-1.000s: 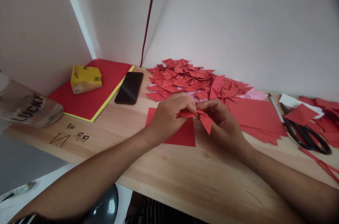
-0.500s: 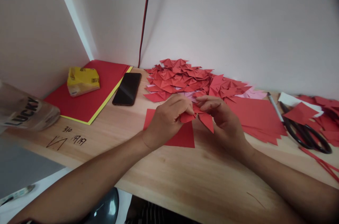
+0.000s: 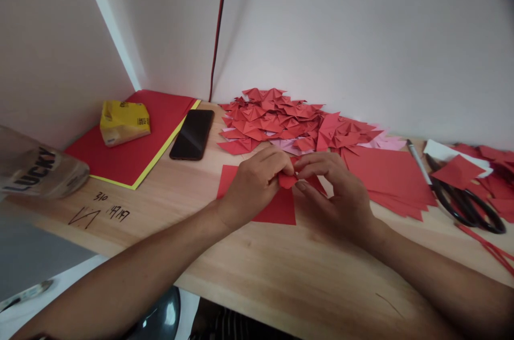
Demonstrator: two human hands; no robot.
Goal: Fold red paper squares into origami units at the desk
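My left hand (image 3: 255, 184) and my right hand (image 3: 337, 193) meet at the middle of the wooden table (image 3: 281, 270), both pinching a small folded red paper piece (image 3: 287, 180). Most of that piece is hidden by my fingers. Under my hands lies a flat red paper square (image 3: 277, 207). Just behind them spreads a heap of several folded red paper pieces (image 3: 281, 120).
A black phone (image 3: 193, 134) lies left of the heap. Farther left, a yellow tissue pack (image 3: 123, 121) rests on red sheets (image 3: 136, 142). A stack of red sheets (image 3: 389, 176), a pen (image 3: 417, 162) and black scissors (image 3: 466, 203) lie right. A clear bottle (image 3: 36, 168) sits at the left edge.
My hands have lowered toward the table and closed together over the folded piece; its hanging red point, seen earlier below my right fingers, is now mostly covered.
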